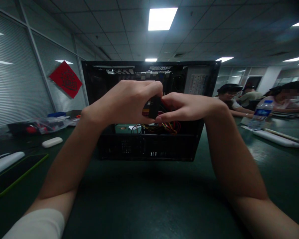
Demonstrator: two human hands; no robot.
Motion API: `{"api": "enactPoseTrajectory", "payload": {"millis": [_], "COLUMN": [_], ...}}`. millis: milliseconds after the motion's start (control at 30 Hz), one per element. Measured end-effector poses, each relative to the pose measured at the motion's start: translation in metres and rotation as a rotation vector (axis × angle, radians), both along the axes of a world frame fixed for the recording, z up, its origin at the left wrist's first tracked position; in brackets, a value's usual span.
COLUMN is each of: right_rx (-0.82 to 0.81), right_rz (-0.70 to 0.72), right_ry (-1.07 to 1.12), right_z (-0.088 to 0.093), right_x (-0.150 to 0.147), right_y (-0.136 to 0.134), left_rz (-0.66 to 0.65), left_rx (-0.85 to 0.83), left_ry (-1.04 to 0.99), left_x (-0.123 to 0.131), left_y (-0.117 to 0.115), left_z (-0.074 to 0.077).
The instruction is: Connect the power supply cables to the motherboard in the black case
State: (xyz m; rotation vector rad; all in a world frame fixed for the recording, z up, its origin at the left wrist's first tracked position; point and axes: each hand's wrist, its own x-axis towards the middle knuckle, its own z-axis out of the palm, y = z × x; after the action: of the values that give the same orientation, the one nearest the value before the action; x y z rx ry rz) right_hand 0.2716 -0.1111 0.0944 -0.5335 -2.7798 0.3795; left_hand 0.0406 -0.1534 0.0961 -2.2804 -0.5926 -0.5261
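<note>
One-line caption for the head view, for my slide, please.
Left hand and right hand hold a black part at an open computer case above a green table.

Panel lights [162, 19] shine from the gridded ceiling [201, 20] above a dark green table [151, 202]; venetian blinds [10, 76] (finely slatted) line the left.

A glaring ceiling panel [162, 19] tops a dim scene stretched toward its edges.
</note>
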Motion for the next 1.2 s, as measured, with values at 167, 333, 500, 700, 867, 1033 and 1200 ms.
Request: {"api": "enactPoseTrajectory", "payload": {"millis": [167,333,500,700,867,1033,1200], "right_rx": [-0.056,-0.049,0.049,0.122,0.134,0.111,0.105], "right_rz": [-0.016,-0.022,-0.038,-0.036,0.002,-0.028,-0.044], "right_ry": [0.020,0.023,-0.007,-0.053,-0.040,-0.015,0.016], "right_z": [0.001,0.002,0.004,0.007,0.008,0.006,0.004], "right_x": [-0.003,-0.003,0.009,0.022,0.026,0.024,0.015], "right_y": [-0.001,-0.002,0.001,-0.002,-0.003,0.000,-0.003], "left_rz": [0.019,0.007,-0.070,-0.116,-0.144,-0.126,-0.126], "left_rx": [-0.016,-0.025,-0.071,-0.169,-0.202,-0.235,-0.243], "left_ry": [-0.026,-0.026,-0.034,-0.063,-0.069,-0.080,-0.093], "left_x": [0.001,-0.001,0.000,0.005,0.001,-0.002,-0.004], "left_y": [-0.002,-0.002,-0.004,-0.005,-0.004,-0.002,0.001], "left_z": [0.000,0.000,0.002,0.001,-0.001,-0.001,-0.002]}}
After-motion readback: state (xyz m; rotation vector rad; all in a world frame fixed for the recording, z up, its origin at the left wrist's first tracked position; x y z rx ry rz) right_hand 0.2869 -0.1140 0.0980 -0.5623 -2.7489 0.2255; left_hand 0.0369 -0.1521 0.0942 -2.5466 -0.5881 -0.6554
